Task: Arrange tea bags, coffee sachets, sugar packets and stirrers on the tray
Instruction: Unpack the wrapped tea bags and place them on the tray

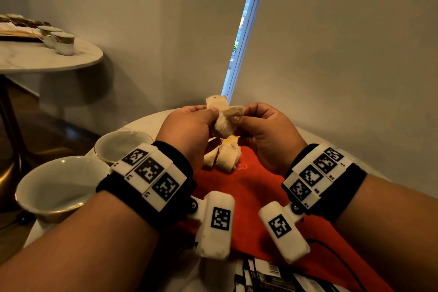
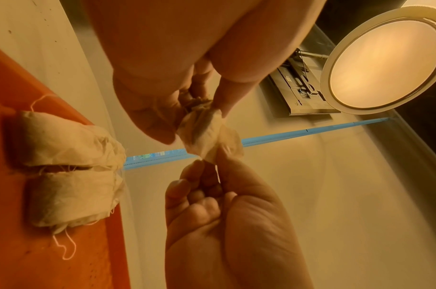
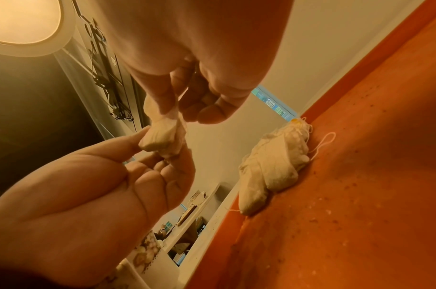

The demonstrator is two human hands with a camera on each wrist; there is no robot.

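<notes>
Tea-bag step: left hand & right hand both pinch one tea bag. Next, prob.: lay it w/ the two bags at tray's 12 o'clock.

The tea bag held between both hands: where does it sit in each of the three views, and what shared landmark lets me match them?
Head: tea bag at centre, pinched between left hand and right hand.
Left wrist: upper centre.
Right wrist: left of centre.
Shared landmark: the two tea bags lying on the red tray, below the hands in the head view, left, right.
</notes>
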